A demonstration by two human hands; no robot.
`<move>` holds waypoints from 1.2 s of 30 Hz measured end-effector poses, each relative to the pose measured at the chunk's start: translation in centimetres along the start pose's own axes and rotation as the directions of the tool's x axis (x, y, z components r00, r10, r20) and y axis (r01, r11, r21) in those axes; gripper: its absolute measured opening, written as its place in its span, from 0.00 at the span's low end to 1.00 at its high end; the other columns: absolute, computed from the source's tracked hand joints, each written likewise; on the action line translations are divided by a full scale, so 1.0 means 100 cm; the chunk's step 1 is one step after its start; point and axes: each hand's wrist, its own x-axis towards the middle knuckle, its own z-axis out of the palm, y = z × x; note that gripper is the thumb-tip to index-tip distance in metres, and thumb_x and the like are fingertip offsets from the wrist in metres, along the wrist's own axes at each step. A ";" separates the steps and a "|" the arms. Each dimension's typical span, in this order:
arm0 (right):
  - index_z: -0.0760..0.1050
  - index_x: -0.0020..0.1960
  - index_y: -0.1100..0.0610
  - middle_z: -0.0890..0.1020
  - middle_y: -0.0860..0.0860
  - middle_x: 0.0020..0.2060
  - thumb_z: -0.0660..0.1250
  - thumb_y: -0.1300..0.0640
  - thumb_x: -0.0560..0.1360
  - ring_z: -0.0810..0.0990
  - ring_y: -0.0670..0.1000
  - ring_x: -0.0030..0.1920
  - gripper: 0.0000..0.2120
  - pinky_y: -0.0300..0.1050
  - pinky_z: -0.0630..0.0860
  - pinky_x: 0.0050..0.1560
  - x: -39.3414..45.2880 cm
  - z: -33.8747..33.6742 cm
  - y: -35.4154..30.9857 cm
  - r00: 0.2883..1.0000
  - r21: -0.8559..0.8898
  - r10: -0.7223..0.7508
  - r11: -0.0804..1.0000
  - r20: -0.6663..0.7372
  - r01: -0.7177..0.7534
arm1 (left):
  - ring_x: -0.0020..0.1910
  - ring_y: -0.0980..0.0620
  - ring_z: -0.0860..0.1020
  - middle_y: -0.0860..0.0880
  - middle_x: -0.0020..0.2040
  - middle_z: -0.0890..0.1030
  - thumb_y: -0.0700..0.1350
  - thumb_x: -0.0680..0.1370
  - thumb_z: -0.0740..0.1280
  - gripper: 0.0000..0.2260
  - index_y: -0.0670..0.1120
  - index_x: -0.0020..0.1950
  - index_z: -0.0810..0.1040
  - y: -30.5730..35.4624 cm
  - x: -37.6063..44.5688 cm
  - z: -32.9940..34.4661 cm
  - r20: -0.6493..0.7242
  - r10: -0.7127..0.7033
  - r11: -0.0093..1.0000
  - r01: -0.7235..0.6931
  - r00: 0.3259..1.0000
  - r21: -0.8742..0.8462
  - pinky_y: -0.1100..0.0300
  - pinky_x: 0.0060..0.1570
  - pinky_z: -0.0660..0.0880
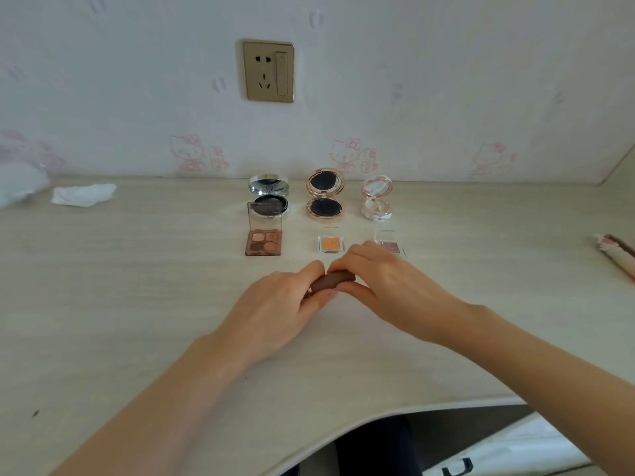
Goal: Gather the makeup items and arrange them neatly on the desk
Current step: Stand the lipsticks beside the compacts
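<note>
Both hands hold a brown lipstick tube (pixel 332 282) just above the desk centre: my left hand (pixel 281 310) grips its left end, my right hand (pixel 385 286) pinches its right end. Behind them lie a brown four-pan eyeshadow palette (pixel 264 242) with its lid up, a small orange pan (pixel 332 244) and a pink glitter pan (pixel 391 246), partly hidden by my right fingers. Along the wall stand three open compacts: silver (pixel 268 198), rose-gold (pixel 324 197) and pale pink (pixel 376 198).
A crumpled white tissue (pixel 82 195) lies at the back left of the light wood desk (pixel 137 304). A pink and brown stick-like item (pixel 616 254) lies at the right edge. A wall socket (pixel 268 71) sits above the compacts. The desk's front edge curves inward at the lower right.
</note>
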 end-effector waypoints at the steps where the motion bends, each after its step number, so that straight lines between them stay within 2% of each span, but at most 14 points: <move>1: 0.76 0.59 0.54 0.77 0.47 0.50 0.60 0.53 0.80 0.70 0.46 0.49 0.11 0.40 0.67 0.54 0.000 -0.002 0.001 1.000 0.027 0.002 1.000 0.005 -0.002 | 0.27 0.55 0.69 0.54 0.27 0.68 0.60 0.78 0.58 0.12 0.53 0.43 0.65 0.000 0.000 0.000 -0.008 -0.001 1.000 0.001 1.000 -0.016 0.60 0.27 0.60; 7: 0.77 0.56 0.54 0.77 0.45 0.46 0.65 0.54 0.78 0.70 0.45 0.47 0.08 0.38 0.68 0.49 0.000 -0.005 0.004 0.998 0.010 -0.046 0.999 -0.035 0.046 | 0.27 0.56 0.70 0.55 0.26 0.70 0.61 0.76 0.61 0.10 0.55 0.46 0.68 -0.008 0.002 -0.002 -0.034 0.004 0.998 -0.007 0.999 -0.069 0.62 0.26 0.60; 10: 0.78 0.54 0.51 0.77 0.43 0.45 0.69 0.55 0.75 0.72 0.42 0.46 0.08 0.35 0.70 0.49 0.002 -0.004 0.004 0.997 0.199 0.046 0.980 -0.068 -0.032 | 0.30 0.55 0.71 0.52 0.30 0.73 0.62 0.75 0.63 0.12 0.57 0.48 0.67 -0.011 0.002 0.000 -0.015 -0.056 0.986 0.052 0.998 -0.155 0.61 0.29 0.64; 12: 0.79 0.52 0.49 0.80 0.44 0.45 0.72 0.57 0.72 0.76 0.42 0.47 0.09 0.35 0.74 0.48 0.003 -0.004 0.003 0.980 0.430 0.180 0.893 -0.081 -0.128 | 0.28 0.55 0.69 0.50 0.32 0.73 0.61 0.74 0.65 0.13 0.56 0.49 0.66 -0.010 0.002 0.003 -0.032 -0.094 0.962 0.082 0.995 -0.262 0.63 0.29 0.63; 14: 0.79 0.50 0.48 0.83 0.45 0.47 0.72 0.58 0.71 0.80 0.41 0.49 0.09 0.39 0.78 0.51 0.003 -0.004 0.002 0.952 0.628 0.302 0.749 -0.040 -0.212 | 0.27 0.57 0.66 0.52 0.31 0.72 0.57 0.75 0.66 0.11 0.55 0.50 0.66 -0.008 0.002 0.005 -0.045 -0.113 0.922 0.088 0.993 -0.378 0.66 0.28 0.63; 17: 0.78 0.53 0.55 0.85 0.48 0.47 0.70 0.62 0.73 0.82 0.47 0.53 0.09 0.46 0.77 0.57 0.002 -0.004 0.002 0.941 0.777 0.338 0.586 0.025 -0.231 | 0.26 0.58 0.63 0.56 0.30 0.72 0.52 0.78 0.65 0.09 0.53 0.51 0.66 -0.005 0.003 0.006 -0.032 -0.130 0.866 0.098 0.991 -0.490 0.69 0.27 0.62; 19: 0.77 0.55 0.59 0.85 0.52 0.48 0.68 0.64 0.75 0.82 0.51 0.53 0.09 0.49 0.78 0.58 0.001 -0.003 0.002 0.939 0.853 0.340 0.476 0.046 -0.214 | 0.27 0.58 0.63 0.54 0.32 0.72 0.50 0.79 0.64 0.08 0.52 0.52 0.65 -0.005 0.002 0.007 -0.029 -0.133 0.854 0.100 0.991 -0.511 0.69 0.28 0.62; 22: 0.75 0.56 0.61 0.85 0.55 0.47 0.64 0.66 0.77 0.82 0.51 0.55 0.09 0.48 0.79 0.57 0.002 -0.001 0.000 0.929 0.919 0.366 0.346 0.054 -0.189 | 0.30 0.57 0.64 0.44 0.38 0.75 0.48 0.80 0.63 0.07 0.50 0.52 0.65 -0.004 0.001 0.006 -0.032 -0.127 0.857 0.094 0.991 -0.507 0.67 0.31 0.63; 24: 0.74 0.57 0.60 0.85 0.55 0.47 0.64 0.65 0.77 0.82 0.51 0.56 0.10 0.46 0.79 0.56 0.004 0.000 -0.002 0.917 0.945 0.395 0.277 0.054 -0.175 | 0.32 0.53 0.66 0.41 0.39 0.75 0.48 0.80 0.63 0.06 0.50 0.51 0.66 -0.005 0.001 0.006 -0.038 -0.132 0.853 0.094 0.991 -0.513 0.62 0.33 0.64; 27: 0.73 0.59 0.59 0.85 0.56 0.48 0.64 0.65 0.77 0.82 0.51 0.56 0.11 0.45 0.79 0.56 0.006 0.002 -0.003 0.900 0.975 0.434 0.177 0.045 -0.134 | 0.38 0.43 0.72 0.44 0.40 0.78 0.48 0.79 0.63 0.06 0.50 0.49 0.67 -0.006 0.001 0.007 -0.041 -0.152 0.847 0.109 0.987 -0.520 0.54 0.38 0.69; 30: 0.73 0.55 0.63 0.85 0.58 0.47 0.64 0.64 0.77 0.81 0.54 0.57 0.07 0.46 0.78 0.58 0.007 0.002 -0.002 0.893 0.991 0.449 0.097 0.043 -0.097 | 0.38 0.50 0.76 0.50 0.40 0.80 0.48 0.79 0.64 0.05 0.51 0.48 0.67 -0.006 0.000 0.006 -0.032 -0.160 0.831 0.117 0.987 -0.544 0.50 0.44 0.73; 32: 0.75 0.50 0.62 0.84 0.58 0.45 0.64 0.64 0.77 0.82 0.57 0.55 0.03 0.47 0.78 0.57 0.008 0.000 -0.001 0.875 0.999 0.482 0.006 0.035 -0.044 | 0.40 0.54 0.78 0.52 0.41 0.81 0.46 0.79 0.64 0.05 0.50 0.48 0.68 -0.007 0.000 0.006 -0.030 -0.174 0.813 0.126 0.984 -0.569 0.49 0.47 0.75; 34: 0.75 0.47 0.61 0.83 0.57 0.41 0.63 0.64 0.77 0.83 0.58 0.51 0.02 0.47 0.79 0.55 0.009 -0.003 0.002 0.830 0.997 0.557 -0.068 0.006 0.038 | 0.41 0.51 0.79 0.52 0.42 0.81 0.45 0.79 0.64 0.04 0.50 0.48 0.69 -0.007 0.001 0.006 -0.035 -0.204 0.787 0.143 0.978 -0.600 0.48 0.49 0.76; 36: 0.74 0.48 0.61 0.81 0.55 0.37 0.63 0.63 0.78 0.82 0.57 0.46 0.02 0.47 0.80 0.51 0.009 -0.001 0.004 0.778 0.997 0.628 -0.051 -0.011 0.055 | 0.40 0.50 0.80 0.51 0.42 0.81 0.45 0.78 0.65 0.03 0.49 0.48 0.71 -0.007 0.003 0.007 -0.050 -0.232 0.772 0.152 0.972 -0.617 0.52 0.48 0.77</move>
